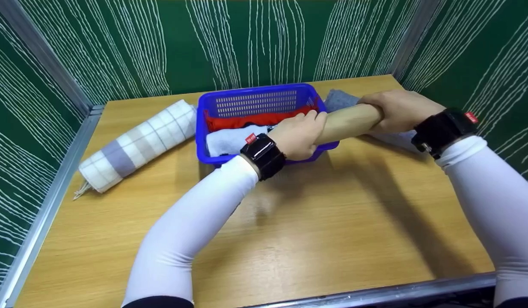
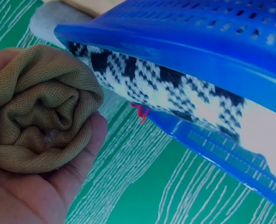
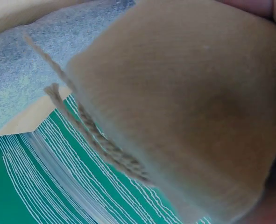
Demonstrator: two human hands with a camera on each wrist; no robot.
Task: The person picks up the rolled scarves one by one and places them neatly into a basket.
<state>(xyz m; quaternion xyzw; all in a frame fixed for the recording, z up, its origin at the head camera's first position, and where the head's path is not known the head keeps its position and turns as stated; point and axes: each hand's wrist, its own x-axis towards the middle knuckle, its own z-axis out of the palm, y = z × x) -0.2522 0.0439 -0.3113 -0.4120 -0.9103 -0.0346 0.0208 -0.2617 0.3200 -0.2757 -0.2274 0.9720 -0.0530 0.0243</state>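
Observation:
A rolled tan scarf [image 1: 349, 122] with twisted fringe at one edge is held slantwise over the right side of a blue plastic basket [image 1: 203, 147]. My left hand [image 1: 299, 133] grips its lower left end, and the left wrist view shows the spiral of the rolled cloth [image 2: 39, 109] in the palm. Around the upper right end my right hand [image 1: 401, 109] curls its fingers; the right wrist view shows its fringe [image 3: 105, 149]. Inside the basket lie a red rolled cloth [image 1: 255, 120] at the back and a white roll [image 1: 232, 140] with black patterning in front.
A white checked roll [image 1: 140, 145] with a fringe lies left of the basket. To the right, partly behind my right hand, lies a grey cloth roll [image 1: 341, 100]. Green walls with white streaks enclose the wooden table [image 1: 264, 248] at the back and sides.

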